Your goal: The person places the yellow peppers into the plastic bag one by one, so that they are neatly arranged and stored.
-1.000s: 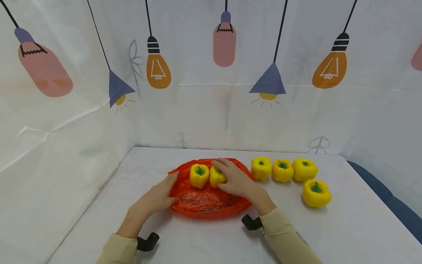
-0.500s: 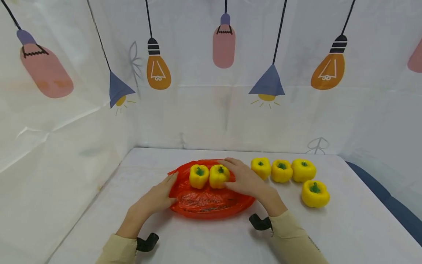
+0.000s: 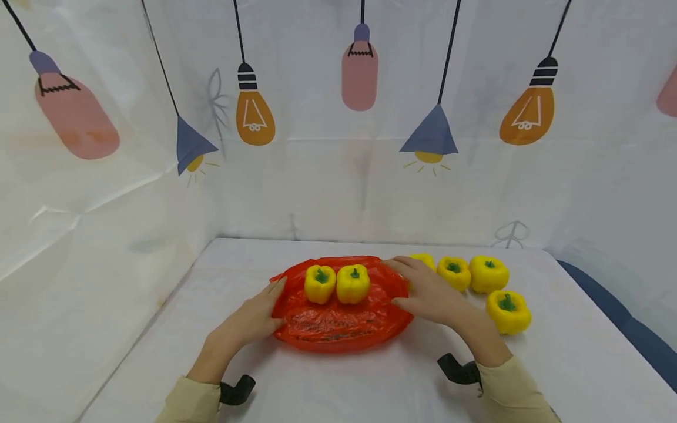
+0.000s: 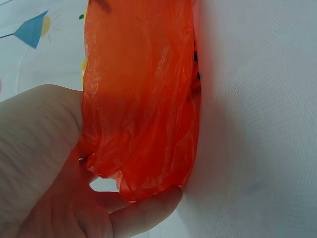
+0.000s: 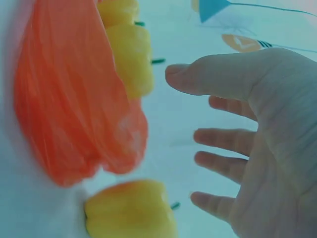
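Red plastic bag (image 3: pixel 344 329), one, crumpled, lying mid-table (image 3: pixel 328 390). Yellow bell peppers, six: two at the bag's top, side by side, one left (image 3: pixel 319 285), one right (image 3: pixel 353 285); four on the table to the right of the bag. By my reckoning, two are placed and four are left. Left hand (image 3: pixel 258 311), one: thumb and fingers spread wide, touching the bag's left end, apparently steadying it rather than gripping. Right hand (image 3: pixel 431 292), one: fingers spread, nothing held, raised near the bag's right end. Obscured: the outer pepper nearest the bag (image 3: pixel 425 258), mostly behind the right hand. I cannot tell how deep the placed pair sits, nor read the bag's dark print. Dark blue object (image 3: pixel 608 302), partly hidden by the table edge, unidentified. Backdrop: lamp-printed curtain (image 3: pixel 317 194).
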`<state>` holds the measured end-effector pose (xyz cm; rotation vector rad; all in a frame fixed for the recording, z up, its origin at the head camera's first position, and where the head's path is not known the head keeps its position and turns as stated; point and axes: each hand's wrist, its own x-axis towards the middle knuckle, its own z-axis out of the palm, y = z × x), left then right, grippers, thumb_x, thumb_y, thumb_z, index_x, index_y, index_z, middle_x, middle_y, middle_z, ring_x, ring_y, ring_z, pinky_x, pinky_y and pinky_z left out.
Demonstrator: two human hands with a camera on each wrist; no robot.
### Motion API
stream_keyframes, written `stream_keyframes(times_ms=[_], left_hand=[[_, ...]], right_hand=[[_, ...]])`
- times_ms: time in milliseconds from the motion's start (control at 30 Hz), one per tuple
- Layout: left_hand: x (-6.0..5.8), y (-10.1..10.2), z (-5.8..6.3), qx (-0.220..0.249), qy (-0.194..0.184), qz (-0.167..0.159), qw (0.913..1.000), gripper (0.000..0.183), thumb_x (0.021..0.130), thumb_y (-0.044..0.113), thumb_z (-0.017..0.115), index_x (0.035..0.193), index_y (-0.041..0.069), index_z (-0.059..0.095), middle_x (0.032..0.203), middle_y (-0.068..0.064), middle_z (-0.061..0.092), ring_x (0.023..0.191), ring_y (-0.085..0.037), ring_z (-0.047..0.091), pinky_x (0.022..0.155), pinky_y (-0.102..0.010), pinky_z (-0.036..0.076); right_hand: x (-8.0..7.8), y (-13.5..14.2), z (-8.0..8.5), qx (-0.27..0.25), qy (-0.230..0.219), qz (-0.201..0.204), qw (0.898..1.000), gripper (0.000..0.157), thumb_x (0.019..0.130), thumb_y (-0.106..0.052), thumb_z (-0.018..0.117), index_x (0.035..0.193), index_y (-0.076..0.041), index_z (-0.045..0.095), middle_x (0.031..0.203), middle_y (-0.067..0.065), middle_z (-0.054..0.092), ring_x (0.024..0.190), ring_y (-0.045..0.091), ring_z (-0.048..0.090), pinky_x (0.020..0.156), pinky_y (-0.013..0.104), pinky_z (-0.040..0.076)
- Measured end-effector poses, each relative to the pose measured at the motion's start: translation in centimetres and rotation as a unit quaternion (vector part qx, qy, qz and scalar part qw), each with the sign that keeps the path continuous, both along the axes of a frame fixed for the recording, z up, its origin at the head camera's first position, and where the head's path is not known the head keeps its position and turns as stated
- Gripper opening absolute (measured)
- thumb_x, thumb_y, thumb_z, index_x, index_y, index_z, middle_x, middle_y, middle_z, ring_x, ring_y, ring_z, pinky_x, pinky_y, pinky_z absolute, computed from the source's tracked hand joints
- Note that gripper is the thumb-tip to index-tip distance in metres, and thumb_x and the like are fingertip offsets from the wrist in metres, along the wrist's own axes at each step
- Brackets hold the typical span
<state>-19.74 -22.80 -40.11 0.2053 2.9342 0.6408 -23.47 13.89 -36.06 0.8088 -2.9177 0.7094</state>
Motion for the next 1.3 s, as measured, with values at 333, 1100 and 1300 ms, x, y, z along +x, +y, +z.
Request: stream_keyframes(times_ms=[333,1100,1300], left_hand=[[0.2,0.0,-0.1,0.002,-0.001,-0.005,1.0000,0.084,0.090,0.022,0.070,0.159,0.013,0.024,0.163,-0.014,0.030,0.144,-0.041,0.039,0.110,-0.065,0.038],[-0.4,-1.4,0.1,0.072,0.004,-0.026,0.9970,0.086,0.088,0.017,0.072,0.159,0.011,0.024,0.163,-0.013,0.029,0.149,-0.039,0.029,0.114,-0.063,0.034],[-0.7,-1.6,0.0,0.094,0.009,-0.034,0.9950,0.087,0.087,0.015,0.073,0.158,0.009,0.023,0.163,-0.012,0.030,0.149,-0.039,0.030,0.116,-0.062,0.033]], right_hand=[[1.6,4.5,0.1,0.026,0.002,-0.030,0.999,0.068,0.087,-0.032,0.074,0.149,-0.022,0.046,0.154,0.015,0.043,0.138,0.041,0.045,0.102,0.062,0.048],[1.8,14.0,0.7,0.062,-0.093,-0.089,0.990,0.075,0.079,-0.028,0.079,0.144,-0.003,0.048,0.147,0.029,0.046,0.131,0.052,0.042,0.102,0.073,0.037],[1.6,15.3,0.4,0.063,-0.122,-0.093,0.986,0.077,0.077,-0.022,0.079,0.144,-0.001,0.048,0.146,0.032,0.044,0.129,0.053,0.042,0.101,0.072,0.038]])
